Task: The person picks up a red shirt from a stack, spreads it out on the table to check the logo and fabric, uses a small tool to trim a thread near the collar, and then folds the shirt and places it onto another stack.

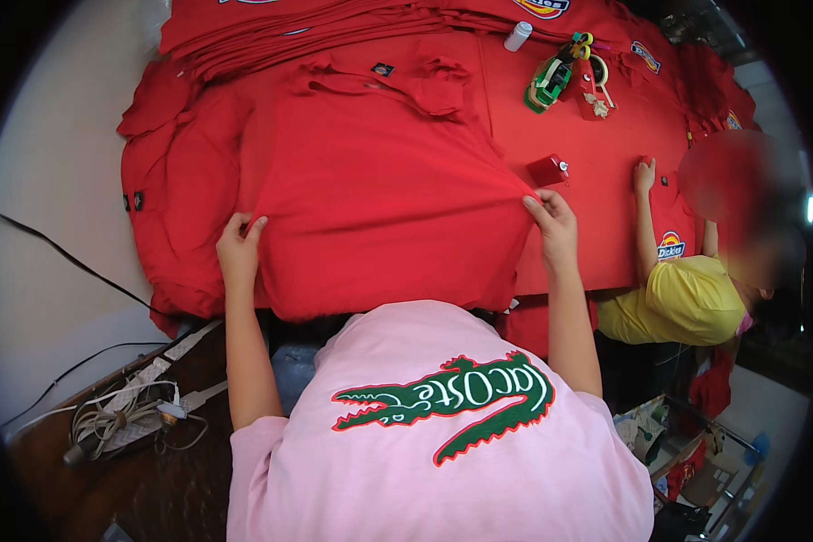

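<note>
A red T-shirt (388, 208) lies spread on the red-topped table (641, 135), its collar and small dark label at the far end. On its left edge my left hand (240, 248) pinches the fabric between thumb and fingers. My right hand (556, 226) grips the opposite edge and draws the cloth out to a point, with creases running across from it. The near end of the shirt hangs over the table's front edge, close to my pink top.
Piled red shirts (185, 172) lie left and along the back. A tape dispenser (551, 81), a white cylinder (518, 36) and a small red container (547, 169) stand on the table. A co-worker in yellow (696, 303) handles red cloth at right. Tangled cables (126, 425) lie lower left.
</note>
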Motion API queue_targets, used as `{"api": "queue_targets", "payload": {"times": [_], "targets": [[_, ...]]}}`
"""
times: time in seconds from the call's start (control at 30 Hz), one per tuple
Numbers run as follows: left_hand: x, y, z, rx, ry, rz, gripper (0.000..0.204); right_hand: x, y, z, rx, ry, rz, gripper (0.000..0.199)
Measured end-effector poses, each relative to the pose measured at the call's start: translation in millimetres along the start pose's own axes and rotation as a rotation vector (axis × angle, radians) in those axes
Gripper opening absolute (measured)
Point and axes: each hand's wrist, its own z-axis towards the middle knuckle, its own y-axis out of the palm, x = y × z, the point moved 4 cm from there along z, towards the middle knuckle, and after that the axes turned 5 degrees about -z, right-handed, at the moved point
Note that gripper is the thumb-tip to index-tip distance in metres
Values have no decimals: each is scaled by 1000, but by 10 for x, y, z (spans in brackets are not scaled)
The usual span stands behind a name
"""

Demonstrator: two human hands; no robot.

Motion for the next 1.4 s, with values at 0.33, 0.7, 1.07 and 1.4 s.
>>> {"api": "queue_targets", "payload": {"times": [0.33, 0.7, 1.07, 1.4], "targets": [[-195, -544, -1020, -567, -400, -214, 21, 172, -941, -842, -595, 669, -334, 26], [-312, 680, -565, -174, -105, -387, 39, 844, -685, -54, 50, -41, -730, 37], [-413, 821, -390, -194, -122, -517, 42, 434, -583, 448, 478, -203, -597, 66], [-406, 855, -392, -230, -125, -559, 35, 468, -1024, 2348, 649, -209, -693, 31]]}}
